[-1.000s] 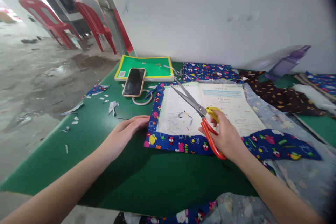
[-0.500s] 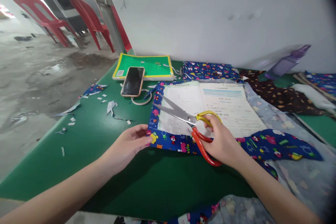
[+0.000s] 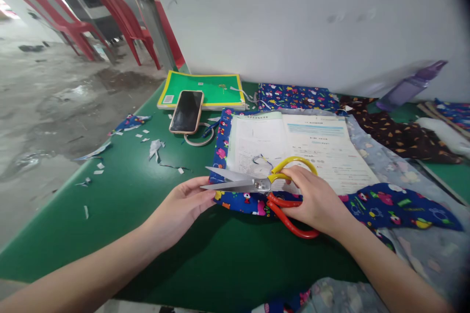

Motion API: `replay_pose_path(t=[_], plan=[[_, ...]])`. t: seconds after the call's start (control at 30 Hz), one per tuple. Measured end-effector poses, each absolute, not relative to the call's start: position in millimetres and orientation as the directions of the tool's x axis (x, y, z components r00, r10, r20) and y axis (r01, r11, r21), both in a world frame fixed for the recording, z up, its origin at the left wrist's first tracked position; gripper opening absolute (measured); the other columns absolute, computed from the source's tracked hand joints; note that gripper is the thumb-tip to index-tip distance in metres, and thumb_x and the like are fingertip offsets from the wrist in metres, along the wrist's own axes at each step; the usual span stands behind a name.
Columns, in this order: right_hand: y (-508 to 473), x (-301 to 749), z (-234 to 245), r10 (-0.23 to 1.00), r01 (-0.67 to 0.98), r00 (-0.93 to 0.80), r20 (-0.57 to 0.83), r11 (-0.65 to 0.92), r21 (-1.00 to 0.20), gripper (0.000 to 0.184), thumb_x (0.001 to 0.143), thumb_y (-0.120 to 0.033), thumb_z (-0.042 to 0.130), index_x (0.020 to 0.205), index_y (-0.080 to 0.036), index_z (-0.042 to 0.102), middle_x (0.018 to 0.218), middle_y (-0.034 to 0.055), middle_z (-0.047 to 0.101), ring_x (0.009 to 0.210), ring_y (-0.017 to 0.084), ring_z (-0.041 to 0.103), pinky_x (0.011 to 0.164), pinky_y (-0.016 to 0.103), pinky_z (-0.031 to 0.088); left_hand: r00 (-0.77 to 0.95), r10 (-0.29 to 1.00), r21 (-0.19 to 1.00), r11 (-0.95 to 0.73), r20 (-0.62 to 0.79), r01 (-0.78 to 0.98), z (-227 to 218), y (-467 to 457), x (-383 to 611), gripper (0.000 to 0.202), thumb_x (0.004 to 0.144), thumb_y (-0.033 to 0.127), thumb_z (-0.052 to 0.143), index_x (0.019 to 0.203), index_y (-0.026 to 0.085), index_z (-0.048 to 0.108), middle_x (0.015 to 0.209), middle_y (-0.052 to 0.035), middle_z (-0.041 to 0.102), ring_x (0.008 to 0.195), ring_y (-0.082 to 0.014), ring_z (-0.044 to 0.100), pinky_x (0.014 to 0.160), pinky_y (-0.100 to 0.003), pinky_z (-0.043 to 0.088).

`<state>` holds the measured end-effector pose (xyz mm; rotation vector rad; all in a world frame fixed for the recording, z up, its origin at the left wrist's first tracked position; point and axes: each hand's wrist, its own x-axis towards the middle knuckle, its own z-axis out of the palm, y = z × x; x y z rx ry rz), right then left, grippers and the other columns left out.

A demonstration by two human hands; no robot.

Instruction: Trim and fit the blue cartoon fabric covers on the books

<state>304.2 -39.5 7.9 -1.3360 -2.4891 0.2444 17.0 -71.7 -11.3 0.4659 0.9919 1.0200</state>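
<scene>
Orange-and-yellow-handled steel scissors, clasped in the right hand, were swung from eleven to nine o'clock, blades parted, toward the corner of the blue cartoon-print cloth pinched by the left hand.

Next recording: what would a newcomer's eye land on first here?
The right hand holds open scissors with yellow and red handles, blades pointing left over the near edge of a blue patterned fabric, whose corner the left hand touches. An open booklet lies on that fabric; behind, a phone lies partly on a green book.
</scene>
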Motion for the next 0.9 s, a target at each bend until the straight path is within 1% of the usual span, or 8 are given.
replay_pose_path(t=[0.17,0.37,0.5,0.6,0.73,0.9], plan=[[-36,306,10,0.813,0.755,-0.544,0.209,0.582,-0.302,0.046,0.075,-0.041,0.064,0.111,-0.018,0.048,0.107,0.0102,0.060,0.098,0.025,0.057,0.081,0.039,0.049,0.177,0.874,0.739,0.479,-0.453,-0.474,-12,-71,17,0.022,0.069,0.014,0.074,0.090,0.018,0.069,0.097,-0.0027,0.072,0.089,-0.0142,0.067,0.085,-0.025,0.054],[-35,308,12,0.804,0.743,-0.566,0.185,0.594,-0.309,0.046,0.073,-0.036,0.066,0.112,-0.018,0.049,0.109,0.0095,0.060,0.098,0.024,0.057,0.081,0.038,0.050,0.171,0.879,0.735,0.467,-0.444,-0.492,-11,-71,17,0.020,0.068,0.011,0.075,0.085,0.019,0.070,0.088,-0.0006,0.073,0.084,-0.0124,0.068,0.082,-0.022,0.055],[-34,311,14,0.807,0.750,-0.567,0.162,0.588,-0.302,0.045,0.074,-0.035,0.065,0.114,-0.020,0.049,0.111,0.0081,0.060,0.098,0.024,0.058,0.081,0.038,0.050,0.197,0.881,0.734,0.469,-0.430,-0.491,-11,-71,17,0.018,0.071,0.011,0.073,0.087,0.020,0.070,0.089,-0.0006,0.073,0.085,-0.0110,0.068,0.082,-0.021,0.055],[-33,316,16,0.801,0.746,-0.577,0.160,0.596,-0.296,0.044,0.074,-0.035,0.064,0.113,-0.019,0.050,0.111,0.0089,0.060,0.099,0.024,0.057,0.082,0.038,0.050,0.213,0.883,0.731,0.467,-0.419,-0.497,-12,-71,16,0.017,0.073,0.011,0.071,0.088,0.021,0.071,0.091,0.0004,0.073,0.086,-0.0101,0.067,0.084,-0.020,0.054],[-30,322,17,0.791,0.738,-0.595,0.142,0.607,-0.294,0.044,0.072,-0.033,0.064,0.112,-0.018,0.051,0.113,0.0100,0.060,0.101,0.024,0.057,0.083,0.038,0.050,0.224,0.886,0.745,0.464,-0.407,-0.479,-11,-70,16,0.017,0.075,0.011,0.069,0.091,0.019,0.071,0.093,-0.0012,0.073,0.087,-0.0108,0.067,0.082,-0.020,0.054],[-27,325,18,0.797,0.744,-0.589,0.132,0.599,-0.298,0.044,0.071,-0.030,0.064,0.111,-0.018,0.051,0.110,0.0098,0.060,0.097,0.024,0.058,0.081,0.038,0.050,0.232,0.881,0.756,0.474,-0.413,-0.452,-9,-70,17,0.017,0.076,0.013,0.069,0.092,0.018,0.070,0.091,-0.0022,0.073,0.085,-0.0119,0.067,0.082,-0.021,0.054]])
